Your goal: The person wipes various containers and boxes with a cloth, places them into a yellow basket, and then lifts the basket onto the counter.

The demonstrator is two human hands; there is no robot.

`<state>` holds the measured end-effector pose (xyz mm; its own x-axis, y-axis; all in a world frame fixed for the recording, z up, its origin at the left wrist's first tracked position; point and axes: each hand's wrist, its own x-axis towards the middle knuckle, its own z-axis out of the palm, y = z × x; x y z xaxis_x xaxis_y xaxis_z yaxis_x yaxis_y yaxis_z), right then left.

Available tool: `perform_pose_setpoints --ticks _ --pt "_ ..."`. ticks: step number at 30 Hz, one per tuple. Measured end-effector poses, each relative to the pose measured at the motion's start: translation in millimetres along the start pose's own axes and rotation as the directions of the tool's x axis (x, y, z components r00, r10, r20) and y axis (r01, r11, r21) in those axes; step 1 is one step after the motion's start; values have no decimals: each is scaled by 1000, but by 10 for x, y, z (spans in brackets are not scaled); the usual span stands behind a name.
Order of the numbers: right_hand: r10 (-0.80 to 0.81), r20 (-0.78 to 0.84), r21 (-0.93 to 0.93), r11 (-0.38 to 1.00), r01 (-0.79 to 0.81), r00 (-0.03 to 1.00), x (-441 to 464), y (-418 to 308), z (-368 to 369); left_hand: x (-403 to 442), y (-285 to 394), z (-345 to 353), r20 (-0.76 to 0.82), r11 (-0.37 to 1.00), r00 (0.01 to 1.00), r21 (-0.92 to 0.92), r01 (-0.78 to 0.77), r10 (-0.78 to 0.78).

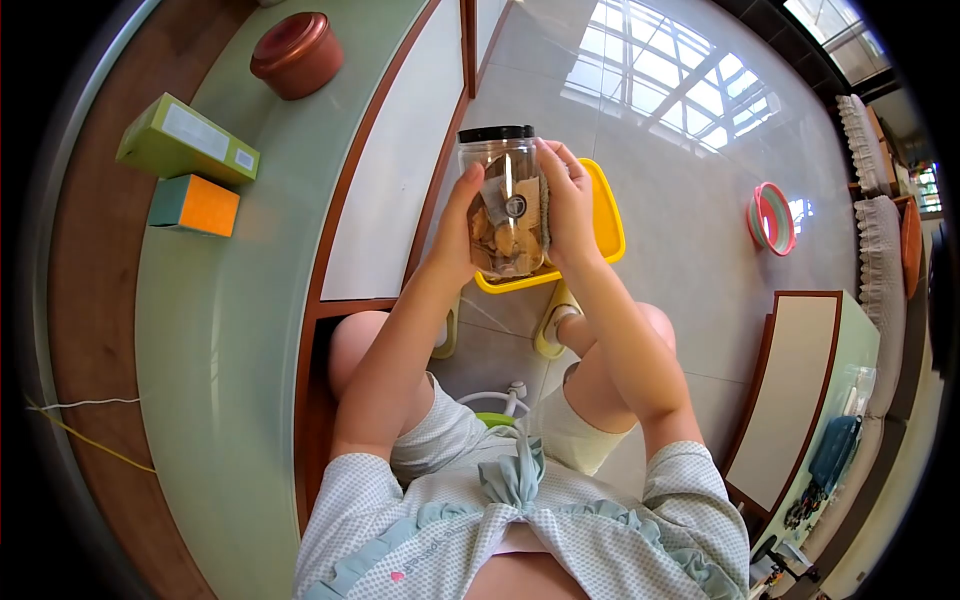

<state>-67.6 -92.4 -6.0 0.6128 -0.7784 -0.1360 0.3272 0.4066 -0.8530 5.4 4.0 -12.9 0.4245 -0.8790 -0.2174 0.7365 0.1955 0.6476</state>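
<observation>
Between my two hands is a clear plastic jar (497,165) with a black lid (496,132), held upright. Brown, chip-like dried pieces and a pale packet show through its wall. My left hand (460,222) grips the jar's left side, thumb up along the wall. On the opposite side my right hand (568,205) is wrapped around it, fingers near the top. Beneath and behind the jar is a yellow tray or bin (608,220), partly hidden by the jar and my hands.
On the long glass-topped cabinet (250,370) at left stand a reddish-brown lidded pot (298,58), a green box (190,140) and an orange-and-teal box (208,205). A pink-rimmed basin (771,218) rests on the tiled floor at right. A low table (790,400) and sofa (880,250) are at far right.
</observation>
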Motion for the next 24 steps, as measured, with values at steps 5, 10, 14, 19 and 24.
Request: perform_pose_setpoints --ticks 5,10,14,19,24 --pt "-269 -48 -171 951 257 962 -67 1 95 40 30 0 15 991 1000 -135 22 -20" --pt "-647 404 -490 444 750 647 -130 -129 150 23 24 -85 -1 985 1000 -169 23 -24" --pt "-652 632 -376 214 902 419 -199 -155 176 -48 102 -108 148 960 989 -275 43 -2" --pt "-630 726 -261 118 958 276 -311 -119 148 -52 156 -31 172 955 985 -293 43 8" --pt "-623 754 -229 49 972 208 -319 -137 130 -8 113 -78 175 945 985 -322 51 6"
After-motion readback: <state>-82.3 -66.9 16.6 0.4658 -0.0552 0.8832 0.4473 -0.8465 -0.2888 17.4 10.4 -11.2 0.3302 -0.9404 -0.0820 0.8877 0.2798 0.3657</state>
